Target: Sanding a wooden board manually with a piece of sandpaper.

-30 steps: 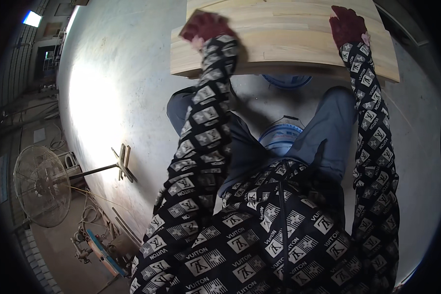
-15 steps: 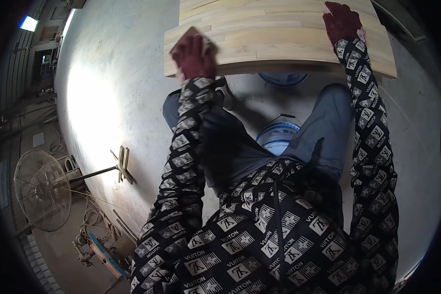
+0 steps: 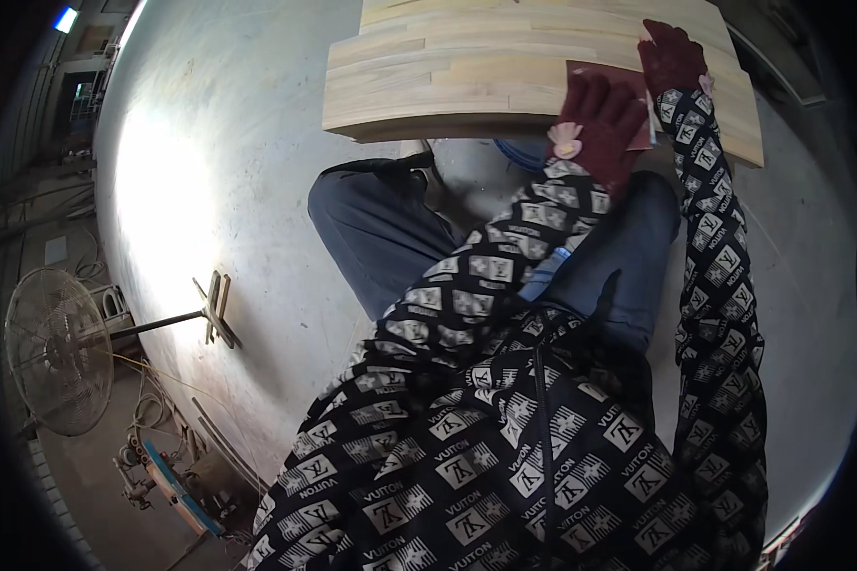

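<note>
A thick pale wooden panel (image 3: 428, 71), made of joined strips, lies in front of my knees. My left hand (image 3: 600, 124), in a dark red glove, is at its near edge, right of the middle. Beneath the fingers is a reddish-brown sheet of sandpaper (image 3: 581, 70), pressed to the wood; its far corner and right edge stick out, while the palm hides the rest. My right hand (image 3: 674, 59), gloved alike, rests on the panel's right part with its fingers stretched out and nothing visible in it.
Below the panel, partly hidden, is a blue bucket (image 3: 521, 152); another blue bucket (image 3: 546, 271) shows between my legs. A standing fan (image 3: 62, 350) and a blue-edged machine (image 3: 176, 485) are at the left. Grey floor (image 3: 257, 143) spreads around.
My left hand has swept from the panel's left end to the right along its near edge, bringing the sandpaper along. My right hand has shifted slightly toward me.
</note>
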